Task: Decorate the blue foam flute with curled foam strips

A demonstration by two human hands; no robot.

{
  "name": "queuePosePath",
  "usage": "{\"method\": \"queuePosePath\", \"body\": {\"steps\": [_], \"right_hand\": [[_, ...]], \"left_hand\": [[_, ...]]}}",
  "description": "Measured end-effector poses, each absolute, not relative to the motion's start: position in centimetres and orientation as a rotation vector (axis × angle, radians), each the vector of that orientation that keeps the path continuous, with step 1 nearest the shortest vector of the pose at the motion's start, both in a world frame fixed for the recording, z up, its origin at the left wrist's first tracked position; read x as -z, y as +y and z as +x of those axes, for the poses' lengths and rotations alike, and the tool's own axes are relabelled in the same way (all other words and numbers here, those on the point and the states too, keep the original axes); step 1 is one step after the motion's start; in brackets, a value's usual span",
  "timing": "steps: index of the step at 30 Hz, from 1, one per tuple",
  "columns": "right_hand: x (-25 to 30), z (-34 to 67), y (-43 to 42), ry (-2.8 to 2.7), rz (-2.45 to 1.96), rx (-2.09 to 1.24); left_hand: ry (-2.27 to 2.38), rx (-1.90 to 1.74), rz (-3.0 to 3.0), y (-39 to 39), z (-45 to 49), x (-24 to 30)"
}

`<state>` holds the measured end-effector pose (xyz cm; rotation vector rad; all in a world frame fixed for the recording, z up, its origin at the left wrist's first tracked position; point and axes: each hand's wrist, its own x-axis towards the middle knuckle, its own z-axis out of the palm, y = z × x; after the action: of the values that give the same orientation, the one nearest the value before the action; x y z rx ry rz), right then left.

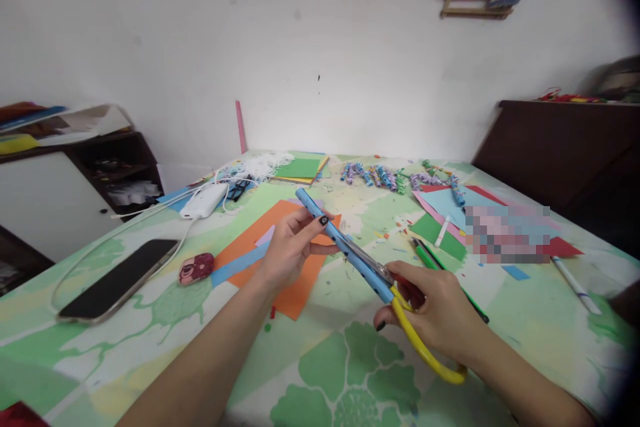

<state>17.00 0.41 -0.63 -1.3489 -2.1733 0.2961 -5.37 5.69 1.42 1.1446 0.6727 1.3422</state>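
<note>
Between the fingers of my left hand (290,247) is a blue paper tube (306,199) with dark marks, slanting down to the right. My right hand (440,303) grips a pair of scissors (430,355) with yellow handles. The blades lie along the tube, their tips close to my left fingers. Whether they are cutting into the paper I cannot tell. Below my left hand lie an orange sheet (295,297) and a blue paper strip (240,263).
A phone (120,280), a red case (196,269) and a white power bank (204,200) with cables are on the left. Decorated paper rolls (383,177) line the back. Coloured sheets (440,237), a green pen (425,255) and a white marker (575,285) lie to the right.
</note>
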Motion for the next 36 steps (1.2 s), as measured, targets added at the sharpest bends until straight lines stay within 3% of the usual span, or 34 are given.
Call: {"method": "queuePosePath", "body": {"steps": [13, 23, 31, 36], "right_hand": [[1.0, 16.9, 0.2, -2.132, -1.283, -0.174], [0.1, 16.5, 0.5, -2.107, -1.438, -0.444], [0.4, 16.9, 0.9, -2.146, -1.492, -0.407], [0.9, 17.2, 1.9, -2.051, -1.717, -0.303]], "left_hand": [[0.643, -1.330, 1.134, 5.5, -5.4, -1.3], [0.645, -1.330, 1.103, 5.7, -5.3, -1.3], [0.723, -1.365, 1.128, 5.9, -5.4, -1.3], [0.902, -1.617, 1.361, 6.2, -5.7, -0.8]]}}
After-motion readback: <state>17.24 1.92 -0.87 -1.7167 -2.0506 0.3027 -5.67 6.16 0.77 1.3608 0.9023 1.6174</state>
